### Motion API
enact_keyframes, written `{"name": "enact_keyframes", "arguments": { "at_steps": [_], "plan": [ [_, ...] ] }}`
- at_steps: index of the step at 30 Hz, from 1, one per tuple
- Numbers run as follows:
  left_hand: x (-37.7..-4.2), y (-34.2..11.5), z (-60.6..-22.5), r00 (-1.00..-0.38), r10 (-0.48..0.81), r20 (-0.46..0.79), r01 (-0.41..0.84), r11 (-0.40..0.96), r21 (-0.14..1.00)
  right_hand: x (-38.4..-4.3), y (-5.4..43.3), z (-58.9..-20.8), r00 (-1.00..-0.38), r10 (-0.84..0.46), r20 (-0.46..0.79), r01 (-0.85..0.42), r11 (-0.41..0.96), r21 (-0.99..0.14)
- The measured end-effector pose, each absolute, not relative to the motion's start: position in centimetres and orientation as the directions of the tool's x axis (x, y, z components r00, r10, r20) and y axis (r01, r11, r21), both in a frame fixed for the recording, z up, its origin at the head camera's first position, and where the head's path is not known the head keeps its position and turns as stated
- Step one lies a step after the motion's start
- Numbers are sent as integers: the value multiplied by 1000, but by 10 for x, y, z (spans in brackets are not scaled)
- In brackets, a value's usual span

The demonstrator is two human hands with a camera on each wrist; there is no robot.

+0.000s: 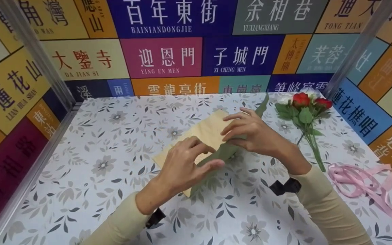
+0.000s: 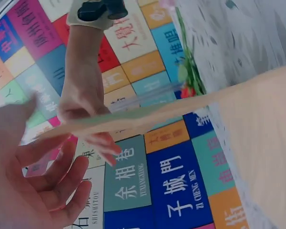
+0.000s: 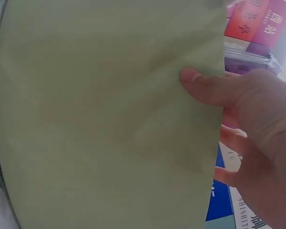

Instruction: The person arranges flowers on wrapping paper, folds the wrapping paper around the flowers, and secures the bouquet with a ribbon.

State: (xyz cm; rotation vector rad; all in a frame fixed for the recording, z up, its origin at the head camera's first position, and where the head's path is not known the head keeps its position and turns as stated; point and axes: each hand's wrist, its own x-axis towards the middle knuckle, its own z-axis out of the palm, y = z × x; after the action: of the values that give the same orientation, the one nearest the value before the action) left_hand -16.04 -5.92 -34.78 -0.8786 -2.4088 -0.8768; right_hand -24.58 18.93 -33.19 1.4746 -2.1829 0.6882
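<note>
pinching the edge of a thin, flexible sheet, pale yellow on one face and dull green on the other [image 1: 204, 131], the right hand [image 1: 250, 131] has its thumb flat on the green face and its fingers tucked behind! and over on the other side, the left hand [image 1: 182, 163] is right at that same sheet, thumb in front, fingers bent behind the edge; whether it truly grips, i cannot tell, as the thumb is blurred in the left wrist view. the sheet itself sits mid-bench, bowed up between both hands, green side towards the person, above a white bench with grey flowers and leaves [image 1: 114, 190]. look right, and beyond the right wrist lies a bunch of red and white roses with green leaves and long stems [image 1: 303, 109], well apart from the sheet. nearer the person, loops of shiny pink ribbon [image 1: 352, 183] sprawl loosely. behind it all, a wall of coloured, lettered panels [image 1: 162, 56]!
</note>
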Motion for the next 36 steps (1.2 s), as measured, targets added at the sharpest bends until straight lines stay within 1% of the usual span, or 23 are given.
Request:
{"name": "enact_keyframes", "arguments": {
  "at_steps": [2,4,6,7,9,11,13,14,16,18,23,25,28,30,32,36],
  "plan": [
    [-160,-63,-348,-782,432,449,623,544,561,-241,198,-333,-333,-729,598,-942,283,-180],
    [-166,-66,-352,-831,440,340,545,522,656,-236,207,-335,-340,-724,600,-941,263,-215],
    [-176,-69,-362,-861,442,250,475,527,705,-232,215,-339,-359,-721,592,-933,255,-255],
    [-182,-70,-368,-872,442,209,448,551,704,-230,219,-341,-364,-719,592,-930,249,-270],
    [-195,-74,-381,-887,453,96,394,630,669,-227,227,-346,-371,-717,590,-925,230,-303],
    [-206,-81,-395,-879,469,-83,330,725,605,-224,234,-351,-365,-720,590,-924,204,-324],
    [-215,-88,-407,-834,485,-263,318,813,488,-221,241,-356,-360,-722,591,-922,176,-346],
    [-219,-91,-412,-807,485,-337,324,840,434,-219,245,-359,-366,-725,583,-915,166,-369],
    [-225,-97,-420,-763,471,-442,329,872,361,-216,251,-364,-380,-734,563,-902,159,-402],
    [-230,-102,-425,-749,457,-479,331,885,327,-214,256,-369,-398,-743,539,-886,159,-435],
    [-233,-114,-424,-769,428,-474,287,895,342,-208,262,-383,-454,-785,422,-823,187,-537],
    [-233,-119,-424,-770,428,-473,284,894,347,-207,264,-388,-481,-805,348,-784,216,-582],
    [-234,-125,-425,-765,425,-484,289,898,332,-207,265,-394,-525,-826,204,-705,289,-647],
    [-234,-130,-424,-758,424,-496,290,900,326,-208,266,-397,-547,-830,110,-668,354,-655],
    [-235,-133,-424,-753,423,-503,290,901,324,-209,267,-400,-554,-832,29,-637,401,-659],
    [-239,-136,-423,-755,426,-498,279,896,345,-212,268,-404,-543,-839,-40,-627,436,-645]
  ]
}}
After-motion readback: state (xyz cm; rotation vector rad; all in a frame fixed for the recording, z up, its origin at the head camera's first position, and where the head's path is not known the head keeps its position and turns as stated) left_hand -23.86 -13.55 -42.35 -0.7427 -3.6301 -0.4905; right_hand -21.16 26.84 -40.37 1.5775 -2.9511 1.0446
